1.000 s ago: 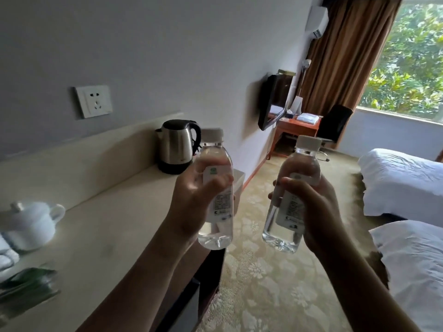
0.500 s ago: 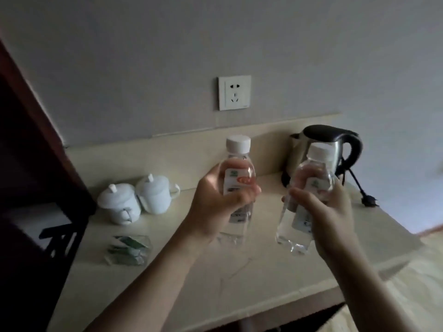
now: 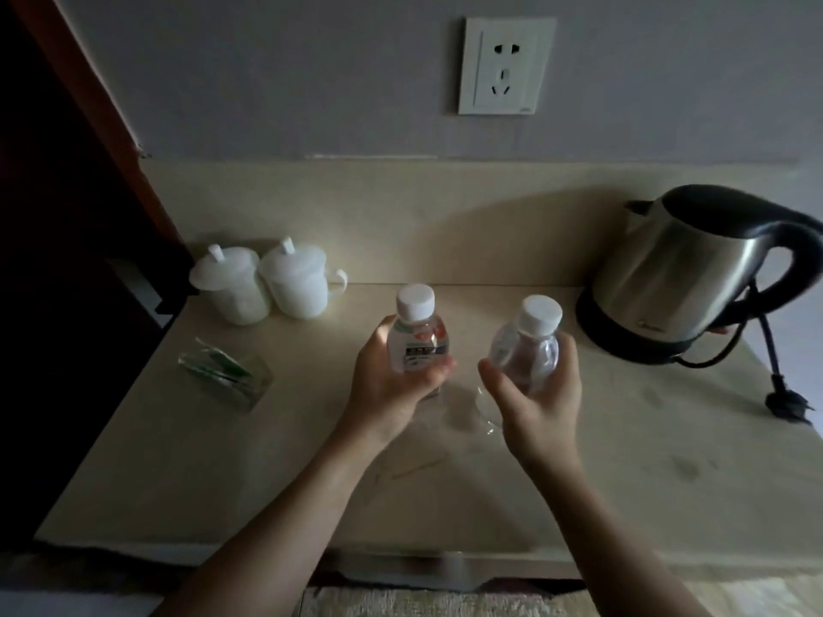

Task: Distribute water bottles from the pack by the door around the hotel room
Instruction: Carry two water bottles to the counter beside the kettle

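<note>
Head view, dim light. A beige counter [image 3: 623, 460] fills the middle and lower frame, with a matching upstand behind it and a grey wall above.

Left hand [image 3: 392, 385]: seen at centre frame, fingers curled around the labelled bottle [image 3: 416, 340]. The thumb is pressed across the label's lower edge. The bottle is held near upright, white cap toward the top of the frame. Whether its base touches the counter cannot be told; the base is hidden behind the hand.

Right hand [image 3: 534, 403]: seen just right of centre, fingers wrapped around the second bottle [image 3: 527, 349], thumb on its left side. This bottle is tilted, cap leaning to the upper right. Its clear base shows below the thumb, close over the counter; contact cannot be told. The two bottles are held side by side, near but apart.

Other items recorded:
- Two white lidded cups [image 3: 267, 287], touching each other, at the back of the counter, left of centre.
- A clear holder with green sachets [image 3: 225, 376], in front of the cups.
- A steel kettle [image 3: 686, 269] on a black base, at the right of the frame, its cord and plug [image 3: 786, 405] lying on the counter, unplugged.
- A white wall socket [image 3: 505, 66], top centre.
- Dark wooden furniture [image 3: 67, 260] along the left edge.
</note>
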Tool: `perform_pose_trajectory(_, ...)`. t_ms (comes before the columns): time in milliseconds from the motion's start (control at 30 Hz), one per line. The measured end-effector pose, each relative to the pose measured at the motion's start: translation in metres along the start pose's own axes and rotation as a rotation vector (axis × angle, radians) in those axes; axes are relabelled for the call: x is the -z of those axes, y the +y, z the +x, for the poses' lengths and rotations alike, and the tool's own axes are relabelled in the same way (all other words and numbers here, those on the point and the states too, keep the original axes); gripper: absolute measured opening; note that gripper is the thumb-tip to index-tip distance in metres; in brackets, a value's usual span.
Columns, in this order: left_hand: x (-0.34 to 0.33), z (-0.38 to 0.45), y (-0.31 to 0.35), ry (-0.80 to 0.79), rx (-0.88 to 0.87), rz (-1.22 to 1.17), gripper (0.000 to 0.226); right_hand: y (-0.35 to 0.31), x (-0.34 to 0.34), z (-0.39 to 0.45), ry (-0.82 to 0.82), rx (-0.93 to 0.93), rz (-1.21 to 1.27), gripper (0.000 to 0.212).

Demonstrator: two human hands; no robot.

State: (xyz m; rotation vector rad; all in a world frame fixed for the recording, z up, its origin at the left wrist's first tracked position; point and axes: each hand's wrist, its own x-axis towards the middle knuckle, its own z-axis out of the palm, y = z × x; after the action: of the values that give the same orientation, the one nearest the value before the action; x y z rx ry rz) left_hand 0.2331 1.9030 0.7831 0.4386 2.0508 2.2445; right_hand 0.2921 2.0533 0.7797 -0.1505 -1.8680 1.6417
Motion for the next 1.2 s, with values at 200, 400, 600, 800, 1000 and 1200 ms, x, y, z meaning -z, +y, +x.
perform_pose_trajectory(200,-0.003,-0.002,-0.013,-0.057,-0.056,-0.029,0.047,0.010,0.001,-0.004,0.006,-0.012,-0.001,0.058)
perform_pose_trajectory(400,0.004,-0.009,-0.035,-0.032,-0.026,0.138,0.055,0.013,0.006,-0.015,-0.047,-0.045,-0.092,0.059)
perform_pose_trajectory(600,0.009,-0.032,-0.043,0.192,0.081,0.509,0.058,0.029,0.049,-0.020,-0.371,-0.235,-0.201,0.044)
perform_pose_trajectory(800,0.041,-0.001,-0.034,-0.217,0.245,0.266,0.051,0.029,0.034,-0.017,-0.216,-0.233,-0.375,0.053)
perform_pose_trajectory(1000,0.019,-0.010,-0.053,-0.036,0.095,0.396,0.087,0.034,0.017,-0.014,-0.101,-0.179,-0.514,0.062)
perform_pose_trajectory(1200,0.009,-0.015,-0.053,0.120,0.099,0.387,0.059,0.043,0.042,-0.014,-0.291,-0.154,-0.460,0.040)
